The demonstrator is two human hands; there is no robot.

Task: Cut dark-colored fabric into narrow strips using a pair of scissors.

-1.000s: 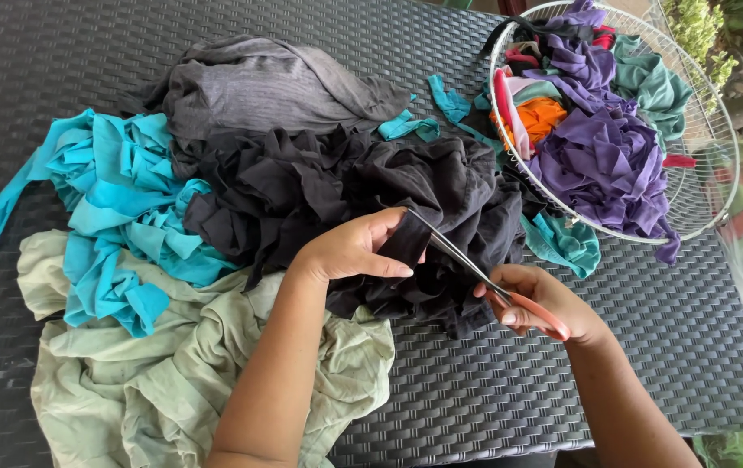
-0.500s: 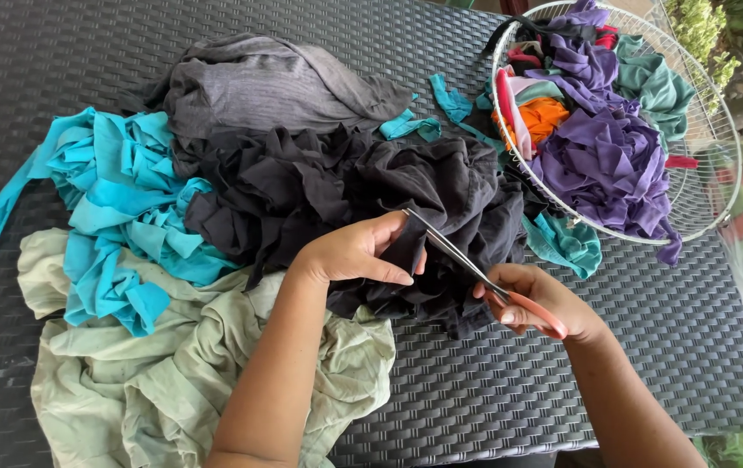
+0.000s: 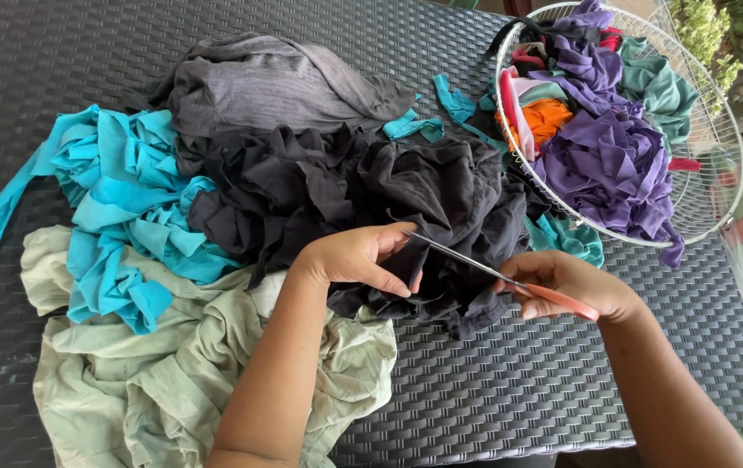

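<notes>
Left hand point(image 3: 358, 258) pinches the black cloth point(image 3: 406, 199) taut for cutting; right hand point(image 3: 566, 282), just beside, grips orange-handled scissors point(image 3: 510, 279), blades nearly shut against the fabric.

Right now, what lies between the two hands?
In the head view, the scissors' blades span from the right hand to the left hand, over black cloth.

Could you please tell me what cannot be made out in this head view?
- Scissors blade tips: hidden behind the left hand and black fabric.
- Right hand fingers: curled under, handle loops mostly covered.
- Wire basket top: cut off by the frame edge.
</notes>
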